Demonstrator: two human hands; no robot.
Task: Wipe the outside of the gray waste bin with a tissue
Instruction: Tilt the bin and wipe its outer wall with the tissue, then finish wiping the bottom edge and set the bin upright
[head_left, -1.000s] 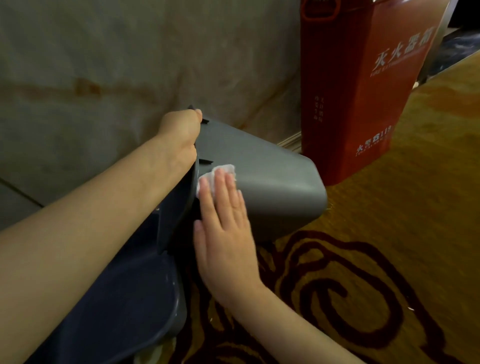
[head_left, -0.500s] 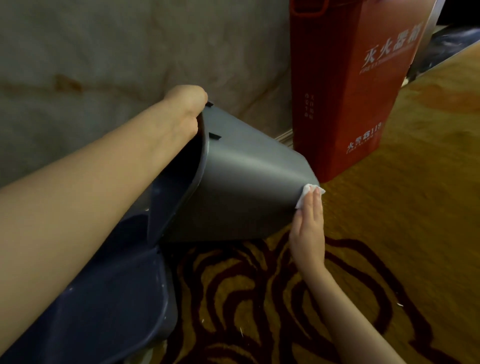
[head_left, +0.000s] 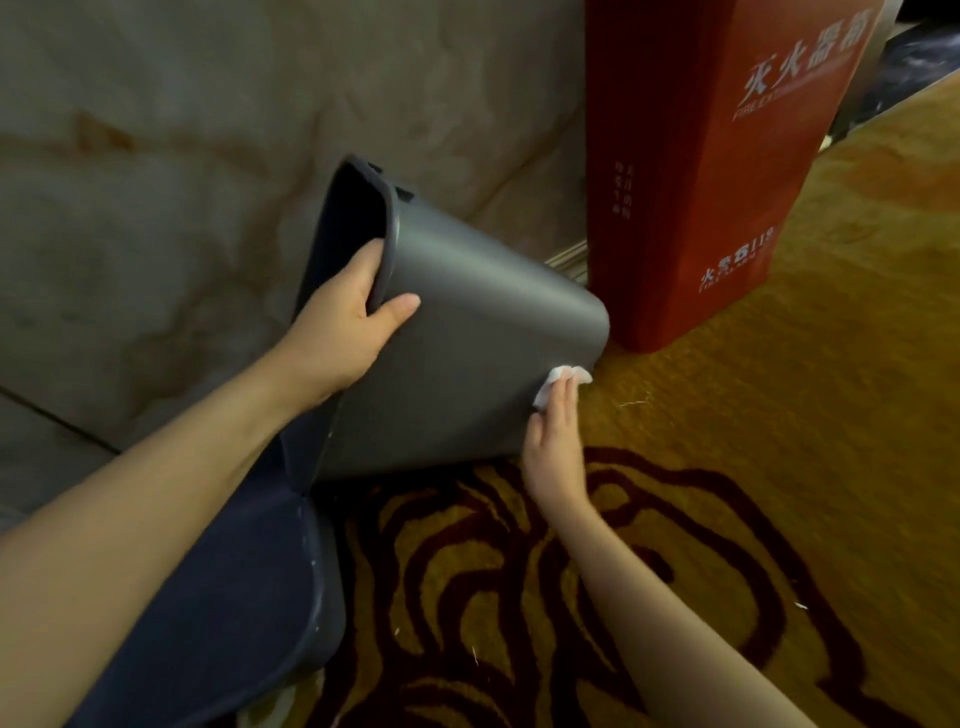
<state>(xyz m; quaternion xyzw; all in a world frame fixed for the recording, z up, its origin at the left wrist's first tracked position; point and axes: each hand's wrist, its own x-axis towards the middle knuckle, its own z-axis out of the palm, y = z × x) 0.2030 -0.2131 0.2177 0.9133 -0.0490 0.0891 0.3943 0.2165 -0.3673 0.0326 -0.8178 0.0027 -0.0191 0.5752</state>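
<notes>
Left hand: from the head view I see my left hand (head_left: 345, 322) clamped on the rim of the gray waste bin (head_left: 467, 358), fingers curled inside the mouth and the thumb pressed flat on the outer wall.
Right hand: my right hand (head_left: 553, 441) lies flat, fingers together and extended, pinning the tissue (head_left: 558, 384) against the bin's side; it is pressing the tissue, not closed around it.
Gray waste bin: tipped well over, mouth toward me and to the left, base pointing away to the right; I see its lower edge near the carpet (head_left: 779, 467), though I cannot tell whether it touches.
Tissue: white and crumpled, it sits under my right fingertips at the lower corner of the bin's outer wall, close to the base, with part of it poking out past the fingers.
Dark lid: a dark blue-gray lid (head_left: 234, 597) hangs from the bin's lower rim and spreads toward me across the bottom left, partly behind my left forearm.
Red box: a tall red box (head_left: 701, 182) with white Chinese lettering stands upright just beside the bin's base, against the wall (head_left: 182, 130).
Wall: pale, mottled, stone-like, running behind the bin and the box.
Carpet: golden yellow with dark red swirls, a few pale specks lying on it.
</notes>
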